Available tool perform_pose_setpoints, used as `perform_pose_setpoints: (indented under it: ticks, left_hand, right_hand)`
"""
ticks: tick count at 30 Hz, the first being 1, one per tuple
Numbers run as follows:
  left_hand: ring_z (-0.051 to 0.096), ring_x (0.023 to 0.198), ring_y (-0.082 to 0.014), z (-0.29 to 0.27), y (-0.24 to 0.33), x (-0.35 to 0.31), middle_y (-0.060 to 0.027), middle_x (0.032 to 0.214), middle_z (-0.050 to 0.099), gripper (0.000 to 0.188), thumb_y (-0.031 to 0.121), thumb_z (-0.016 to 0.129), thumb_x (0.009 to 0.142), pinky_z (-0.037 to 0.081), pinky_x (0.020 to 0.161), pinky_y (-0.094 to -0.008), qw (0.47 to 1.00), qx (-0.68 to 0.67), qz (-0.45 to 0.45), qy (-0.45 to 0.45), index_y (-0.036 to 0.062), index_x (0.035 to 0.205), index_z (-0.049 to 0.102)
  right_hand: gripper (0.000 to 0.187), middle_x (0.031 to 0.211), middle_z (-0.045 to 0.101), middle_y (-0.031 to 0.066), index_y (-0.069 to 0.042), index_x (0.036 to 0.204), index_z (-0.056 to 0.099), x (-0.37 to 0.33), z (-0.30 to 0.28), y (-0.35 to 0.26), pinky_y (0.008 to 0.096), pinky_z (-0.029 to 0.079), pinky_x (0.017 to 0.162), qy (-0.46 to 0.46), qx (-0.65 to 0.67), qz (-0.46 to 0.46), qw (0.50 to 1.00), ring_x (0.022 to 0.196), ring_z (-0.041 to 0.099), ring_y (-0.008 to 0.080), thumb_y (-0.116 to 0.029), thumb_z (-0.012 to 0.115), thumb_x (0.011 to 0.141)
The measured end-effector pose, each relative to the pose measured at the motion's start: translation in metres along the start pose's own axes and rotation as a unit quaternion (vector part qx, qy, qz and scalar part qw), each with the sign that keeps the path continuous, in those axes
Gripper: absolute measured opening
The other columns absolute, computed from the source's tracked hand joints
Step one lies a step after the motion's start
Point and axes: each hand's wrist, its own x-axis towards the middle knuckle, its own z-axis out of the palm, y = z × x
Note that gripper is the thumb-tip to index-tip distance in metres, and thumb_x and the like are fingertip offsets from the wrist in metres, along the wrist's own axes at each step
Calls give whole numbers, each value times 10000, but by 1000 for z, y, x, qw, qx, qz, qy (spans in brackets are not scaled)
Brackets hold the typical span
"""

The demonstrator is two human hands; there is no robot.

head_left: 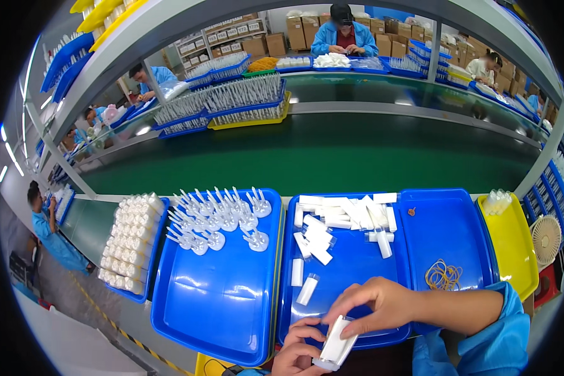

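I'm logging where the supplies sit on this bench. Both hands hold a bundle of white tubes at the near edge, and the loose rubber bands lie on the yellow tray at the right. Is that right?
Not quite. The head view shows the rubber bands lying on the blue tray on the right, not the yellow tray beside it. The rest holds: the left hand and right hand hold the bundle of white tubes at the near edge.

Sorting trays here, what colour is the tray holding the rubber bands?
Blue tray, rubber bands on it; head view.
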Motion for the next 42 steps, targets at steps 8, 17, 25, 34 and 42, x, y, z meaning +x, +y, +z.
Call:
perform_pose_setpoints:
  ticks: [8,17,25,34,42]
  left_hand:
    - [328,1165,-351,-1,8,1,-131,1053,458,229,145,704,733,244,967,-494,994,106,16,19,88,864,525]
    - [399,1060,-368,0,21,13,-120,964,506,189,157,719,688,279,934,-506,956,285,66,1,87,824,609]
    - [395,1074,-384,9,17,21,-106,984,510,175,158,751,624,286,911,-501,926,364,96,-39,138,772,661]
    - [438,1038,-345,18,16,30,-49,911,544,203,130,761,594,288,905,-486,917,373,129,-60,164,772,668]
    - [455,1013,-314,21,19,29,-13,878,542,208,136,766,584,264,912,-473,910,391,118,-72,196,760,673]
  right_hand:
    - [254,959,588,42,-89,1052,559,48,-11,51,325,408,767,-27,-568,-128,812,911,549,192,-122,537,800]
    - [212,868,544,97,-33,972,580,24,-17,66,318,447,658,7,-600,-24,800,794,568,248,-93,518,778]
    - [386,909,563,54,-3,1206,506,-10,-23,10,215,436,667,228,49,117,965,778,538,97,-17,570,825]
    - [415,942,584,33,-26,1292,437,-20,-17,5,212,411,762,211,231,163,936,877,515,73,-100,534,895]
    - [432,943,575,46,-14,1306,409,-22,-13,-2,195,434,767,202,186,125,953,844,524,77,-84,528,897]
